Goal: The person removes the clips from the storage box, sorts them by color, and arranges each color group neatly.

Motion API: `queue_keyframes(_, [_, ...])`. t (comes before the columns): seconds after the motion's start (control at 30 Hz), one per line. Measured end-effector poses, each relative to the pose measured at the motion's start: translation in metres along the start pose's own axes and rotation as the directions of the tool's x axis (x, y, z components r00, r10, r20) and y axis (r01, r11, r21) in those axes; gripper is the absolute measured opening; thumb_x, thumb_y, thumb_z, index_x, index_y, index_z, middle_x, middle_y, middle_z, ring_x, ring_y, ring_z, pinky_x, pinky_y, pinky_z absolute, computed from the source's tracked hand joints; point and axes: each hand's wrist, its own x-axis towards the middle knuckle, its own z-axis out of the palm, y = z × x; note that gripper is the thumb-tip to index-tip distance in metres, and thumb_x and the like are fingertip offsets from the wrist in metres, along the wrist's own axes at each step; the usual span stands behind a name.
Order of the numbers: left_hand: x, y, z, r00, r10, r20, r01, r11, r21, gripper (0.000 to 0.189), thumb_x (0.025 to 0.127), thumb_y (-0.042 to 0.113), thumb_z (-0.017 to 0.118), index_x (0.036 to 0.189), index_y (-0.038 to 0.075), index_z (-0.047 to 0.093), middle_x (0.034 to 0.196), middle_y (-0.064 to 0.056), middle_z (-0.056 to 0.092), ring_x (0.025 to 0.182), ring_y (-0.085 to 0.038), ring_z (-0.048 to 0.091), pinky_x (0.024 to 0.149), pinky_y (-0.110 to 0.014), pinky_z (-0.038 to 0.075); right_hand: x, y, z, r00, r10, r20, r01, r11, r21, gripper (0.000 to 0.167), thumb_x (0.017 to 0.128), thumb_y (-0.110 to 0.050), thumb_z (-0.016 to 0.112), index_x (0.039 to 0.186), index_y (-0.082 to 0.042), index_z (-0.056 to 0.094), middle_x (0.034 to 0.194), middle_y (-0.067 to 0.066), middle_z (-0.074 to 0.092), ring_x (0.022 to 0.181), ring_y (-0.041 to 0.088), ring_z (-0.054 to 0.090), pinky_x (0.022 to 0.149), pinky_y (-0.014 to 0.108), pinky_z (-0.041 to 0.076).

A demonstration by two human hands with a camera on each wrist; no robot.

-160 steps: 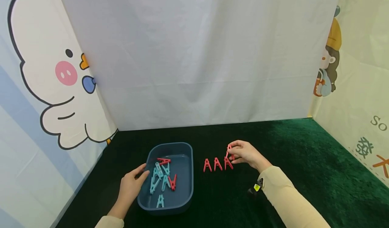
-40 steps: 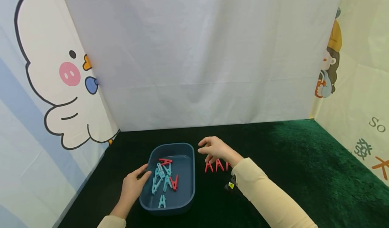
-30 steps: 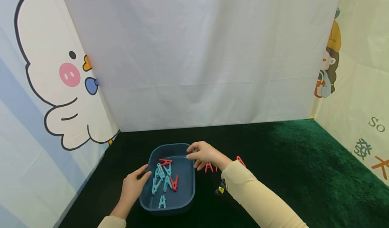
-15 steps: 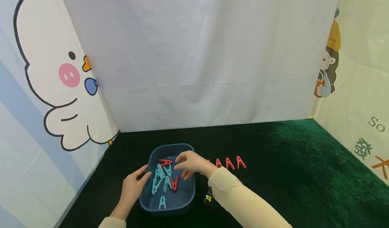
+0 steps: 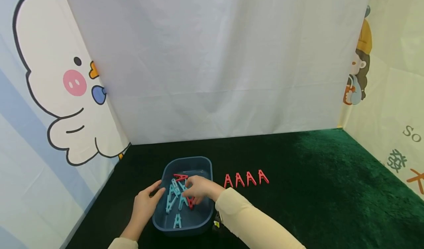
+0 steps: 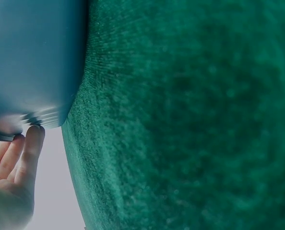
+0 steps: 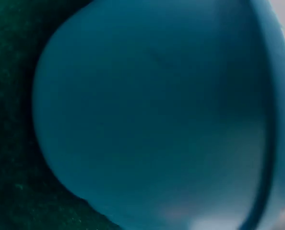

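The left hand (image 5: 144, 206) holds the left rim of a blue plastic basin (image 5: 162, 225), its thumb over the edge. In the left wrist view, fingers (image 6: 28, 155) of that hand meet the basin's outer wall (image 6: 32, 57). Over the basin's inside, the right hand (image 5: 200, 188) hangs with thumb and fingertips parted, just above light-blue clothespins (image 5: 170, 204) and a red clothespin (image 5: 190, 204) that it partly covers. Another red clothespin (image 5: 180, 177) lies farther back in the basin, and a lone light-blue clothespin (image 5: 177, 221) sits near the front. The right wrist view shows the basin wall (image 7: 147, 110), not the fingers.
Several red clothespins (image 5: 250, 178) stand in a row on the dark green cloth (image 5: 314, 190), right of the basin. A white curtain (image 5: 215, 65) closes off the back, with printed side panels (image 5: 391, 112) at left and right.
After placing a red clothespin at the row's right end, the right hand has come back left, passed over the basin's rim and lowered among the clothespins. The left hand has stayed at the rim.
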Motion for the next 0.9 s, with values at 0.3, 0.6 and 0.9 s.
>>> queue_keyframes(0.3, [-0.001,0.002,-0.001,1.000,0.003,-0.003,-0.003,1.000,-0.002,0.044,0.094,0.027,0.052,0.134,0.007,0.048,0.133,-0.022,0.045,0.112,-0.037,0.050,0.083,-0.044,0.047,0.006,0.003,0.012,0.999,0.039,0.024,-0.037,0.998,-0.058,0.033,0.090,-0.012,0.058,0.120,-0.001,0.053,0.084,0.009,0.057,0.067,0.024,0.063,0.060,0.036,0.053])
queue_keyframes(0.6, [-0.001,0.002,0.000,1.000,-0.002,-0.005,0.002,1.000,0.007,0.044,0.094,0.027,0.052,0.134,0.007,0.048,0.134,-0.019,0.045,0.114,-0.037,0.048,0.084,-0.044,0.047,0.005,0.003,0.018,0.988,0.028,0.154,-0.027,1.000,-0.013,0.029,0.089,-0.005,0.054,0.118,-0.005,0.056,0.088,0.009,0.056,0.072,0.024,0.062,0.065,0.037,0.052])
queue_keyframes(0.9, [-0.001,0.001,0.001,1.000,-0.004,-0.008,0.004,1.000,0.009,0.045,0.094,0.027,0.052,0.134,0.007,0.048,0.133,-0.020,0.046,0.111,-0.036,0.051,0.079,-0.040,0.050,0.002,0.007,0.019,0.968,-0.038,0.250,0.036,0.999,0.014,0.029,0.086,0.002,0.052,0.113,-0.002,0.059,0.086,0.006,0.057,0.076,0.020,0.058,0.069,0.033,0.050])
